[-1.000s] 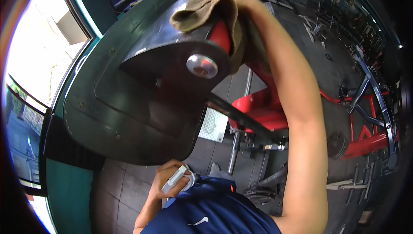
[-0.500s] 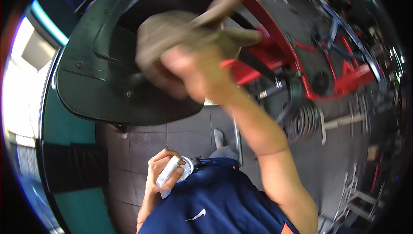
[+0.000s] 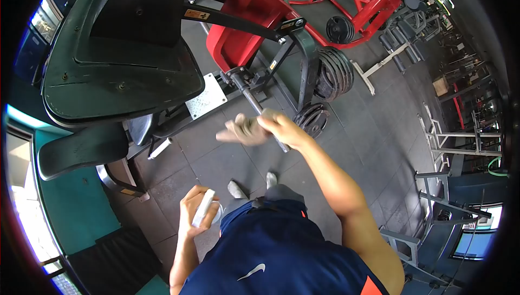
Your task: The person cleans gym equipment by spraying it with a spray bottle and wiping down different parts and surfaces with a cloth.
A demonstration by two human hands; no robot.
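Observation:
My right hand grips a crumpled grey-brown cloth, held out over the floor beside the bare end of a metal bar on the machine. Loose folds of the cloth stick out to the left of my fist. Down at the left, near my waist, my left hand is closed around a spray bottle with a white head. Most of the bottle's clear body is hidden by my fingers. Left of the cloth is the dark green padded back panel of the machine.
A red machine frame stands ahead, with weight plates stacked on its right side. A metal footplate lies beneath the panel. Further left is a black padded seat. White-framed racks stand at the right.
My right hand has brought the cloth down and away from the green panel, toward my body. My view has turned, with more of the machine showing. The bottle remains low at my left.

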